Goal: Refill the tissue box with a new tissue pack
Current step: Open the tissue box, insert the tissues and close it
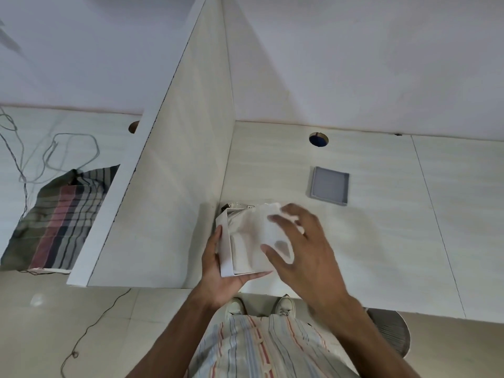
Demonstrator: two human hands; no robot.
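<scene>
— Left hand (pixel 218 268), what is it doing?
— Cupping the white tissue box (pixel 227 246) from below and at its near left side, thumb up along the wall, over the desk (pixel 381 241) edge.
— And the right hand (pixel 302 249)?
— Fingers spread and loose, lying on the tissue pack (pixel 261 230); not clenched, and whether it grips I cannot tell. The pack sits partly in the open box, blurred.
— Anything farther out?
— Some small clutter just behind the box, too hidden to name. Beyond it a grey square lid (pixel 329 185) lies flat, well apart, and past that a round cable hole (pixel 318 138) near the wall. A divider panel (pixel 185 173) stands left.
</scene>
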